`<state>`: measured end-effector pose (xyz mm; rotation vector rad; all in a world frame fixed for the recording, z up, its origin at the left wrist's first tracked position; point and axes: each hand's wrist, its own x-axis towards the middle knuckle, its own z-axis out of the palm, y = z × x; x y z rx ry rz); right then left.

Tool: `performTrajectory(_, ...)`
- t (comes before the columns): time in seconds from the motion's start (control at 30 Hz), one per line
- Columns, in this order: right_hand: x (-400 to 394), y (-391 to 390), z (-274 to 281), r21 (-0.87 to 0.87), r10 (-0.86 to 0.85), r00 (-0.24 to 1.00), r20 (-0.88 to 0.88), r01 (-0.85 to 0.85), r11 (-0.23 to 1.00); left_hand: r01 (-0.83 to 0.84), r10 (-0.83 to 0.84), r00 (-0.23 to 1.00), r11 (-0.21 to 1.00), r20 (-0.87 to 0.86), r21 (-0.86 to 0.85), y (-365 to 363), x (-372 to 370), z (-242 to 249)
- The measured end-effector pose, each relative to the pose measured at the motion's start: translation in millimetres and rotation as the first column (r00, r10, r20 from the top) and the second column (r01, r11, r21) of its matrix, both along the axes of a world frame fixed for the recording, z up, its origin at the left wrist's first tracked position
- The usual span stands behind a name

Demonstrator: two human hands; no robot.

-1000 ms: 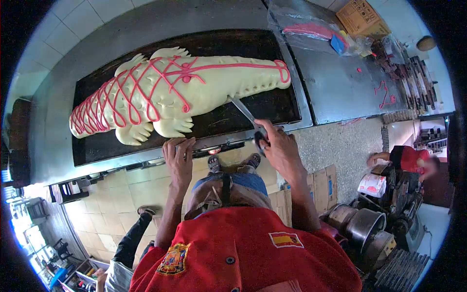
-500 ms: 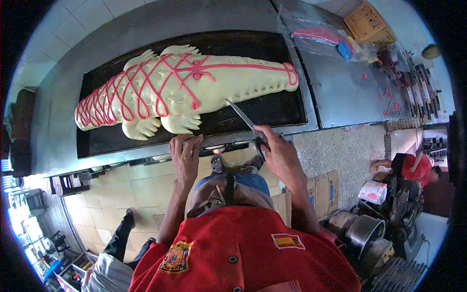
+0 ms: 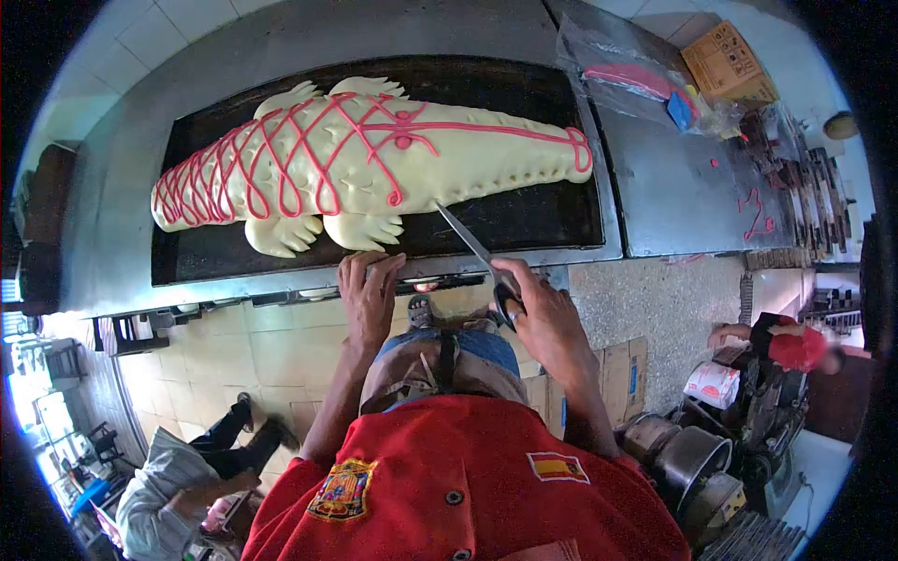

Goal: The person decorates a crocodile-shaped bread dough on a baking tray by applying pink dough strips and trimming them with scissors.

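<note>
A long pale dough crocodile (image 3: pixel 449 165) with pink dough strips lies on a black tray (image 3: pixel 215 262). My right hand (image 3: pixel 543 313) grips a pair of scissors (image 3: pixel 468 241) by the handles. The scissor tips touch the dough's lower edge, beside a row of small notches. My left hand (image 3: pixel 369 294) rests at the tray's front edge, just below a clawed dough foot (image 3: pixel 363 229). Its fingers are apart and hold nothing.
A side table (image 3: pixel 683 206) at the right bears pink dough in plastic (image 3: pixel 636 79), a cardboard box (image 3: pixel 728 64) and pink scraps. A person in grey (image 3: pixel 168 491) is at the lower left, another in red (image 3: pixel 800 346) at the right, near metal pots (image 3: pixel 692 458).
The view has shifted, so the tray appears farther right. The scissors remain at the dough's lower edge. The person in grey shows more fully, and the person in red has leaned differently.
</note>
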<state>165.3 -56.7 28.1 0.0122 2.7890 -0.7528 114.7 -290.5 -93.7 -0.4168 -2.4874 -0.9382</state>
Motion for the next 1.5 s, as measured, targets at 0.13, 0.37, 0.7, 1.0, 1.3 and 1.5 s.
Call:
performTrajectory(0.13,-1.4,-10.7,-1.7,0.025,0.090,0.996,-0.019,-0.089,0.996,0.016,-0.016,1.000,1.000,-0.027,0.002,0.6,-0.3,1.7)
performTrajectory(0.37,-3.7,3.9,9.0,-0.137,0.065,0.996,-0.058,-0.073,0.988,0.002,-0.002,1.000,1.000,-0.011,0.026,0.3,-1.3,1.1)
performTrajectory(0.7,-53.7,33.8,32.9,0.052,-0.077,0.995,-0.066,0.081,0.995,0.009,-0.009,1.000,1.000,-0.028,0.005,-0.2,-1.2,3.0)
performTrajectory(1.0,-37.6,49.0,43.2,-0.024,-0.176,0.981,-0.078,0.175,0.984,0.017,-0.017,1.000,1.000,-0.017,-0.007,-0.1,-1.4,4.0)
performTrajectory(1.3,-26.3,69.5,40.3,-0.053,-0.156,0.973,-0.169,0.149,0.987,0.006,-0.006,1.000,1.000,0.023,-0.006,1.3,-0.8,6.1)
performTrajectory(1.5,-41.0,92.1,19.2,0.118,-0.188,0.976,-0.108,0.200,0.973,-0.029,0.030,0.999,0.999,0.019,-0.043,5.9,0.6,6.6)
